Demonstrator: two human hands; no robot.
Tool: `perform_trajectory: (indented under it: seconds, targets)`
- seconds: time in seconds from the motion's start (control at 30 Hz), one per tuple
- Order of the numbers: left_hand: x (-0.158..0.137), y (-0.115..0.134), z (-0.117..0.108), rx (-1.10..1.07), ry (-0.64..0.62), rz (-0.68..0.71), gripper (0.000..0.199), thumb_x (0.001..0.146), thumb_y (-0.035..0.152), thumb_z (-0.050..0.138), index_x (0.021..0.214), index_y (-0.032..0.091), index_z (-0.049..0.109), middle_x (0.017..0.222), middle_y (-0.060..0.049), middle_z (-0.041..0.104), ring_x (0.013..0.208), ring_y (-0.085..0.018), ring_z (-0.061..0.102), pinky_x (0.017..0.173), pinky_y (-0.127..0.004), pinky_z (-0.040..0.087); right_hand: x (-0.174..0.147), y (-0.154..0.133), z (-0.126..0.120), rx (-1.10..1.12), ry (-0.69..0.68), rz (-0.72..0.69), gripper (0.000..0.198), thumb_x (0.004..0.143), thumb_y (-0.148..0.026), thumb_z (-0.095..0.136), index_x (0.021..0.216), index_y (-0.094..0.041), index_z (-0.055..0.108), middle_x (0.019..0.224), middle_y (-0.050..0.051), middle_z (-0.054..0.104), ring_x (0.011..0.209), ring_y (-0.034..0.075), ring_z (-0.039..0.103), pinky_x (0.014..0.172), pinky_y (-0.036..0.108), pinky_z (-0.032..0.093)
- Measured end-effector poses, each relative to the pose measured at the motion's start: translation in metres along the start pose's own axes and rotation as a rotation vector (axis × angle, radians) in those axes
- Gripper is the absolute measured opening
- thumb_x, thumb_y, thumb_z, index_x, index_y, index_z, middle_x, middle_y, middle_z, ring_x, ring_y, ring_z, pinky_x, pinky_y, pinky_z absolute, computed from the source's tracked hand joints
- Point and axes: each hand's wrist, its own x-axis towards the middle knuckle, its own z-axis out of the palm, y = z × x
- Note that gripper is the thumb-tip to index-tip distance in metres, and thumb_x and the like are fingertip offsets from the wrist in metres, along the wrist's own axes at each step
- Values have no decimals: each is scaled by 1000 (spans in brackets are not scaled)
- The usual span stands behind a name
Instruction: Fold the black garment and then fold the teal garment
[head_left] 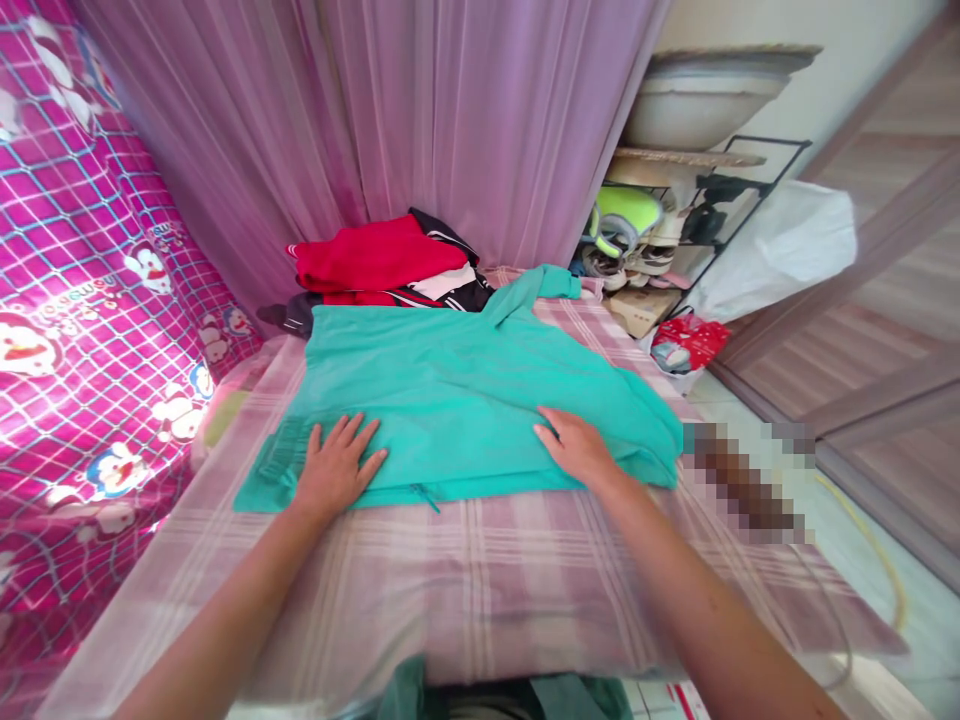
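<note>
A teal garment (pixel 457 390) lies spread flat on a surface covered with a pink plaid cloth (pixel 480 570). My left hand (pixel 337 465) rests palm down with fingers apart on the garment's lower left corner. Near the lower right edge of the same garment, my right hand (pixel 577 447) presses flat with its fingers pointing left. Neither hand grips anything. One sleeve of the garment (pixel 544 282) reaches toward the far right.
A pile of red, black and white clothes (pixel 390 262) sits behind the garment, before a purple curtain (pixel 390 110). A pink cartoon sheet (pixel 82 300) hangs at left. At right stand a rack of shoes (pixel 637 240), a white bag (pixel 780 245) and a red bag (pixel 690 342).
</note>
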Motion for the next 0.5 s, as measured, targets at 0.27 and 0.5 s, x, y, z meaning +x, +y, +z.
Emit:
perform_trajectory:
  seconds: [0.27, 0.5]
  targets:
    - [11, -8, -8, -21, 54, -2, 58, 95, 53, 38, 142, 22, 49, 149, -13, 47, 139, -34, 40, 113, -62, 24, 27, 20, -17, -30, -117, 90, 29, 93, -42, 51, 101, -27, 74, 102, 4, 75, 90, 23, 68, 73, 30, 49]
    - [32, 1, -12, 48, 50, 15, 59, 95, 54, 36, 142, 21, 49, 151, -16, 44, 140, -36, 38, 111, -66, 23, 25, 19, 2, -80, -52, 222, 28, 94, -38, 50, 103, -25, 72, 105, 6, 74, 91, 22, 67, 74, 30, 49]
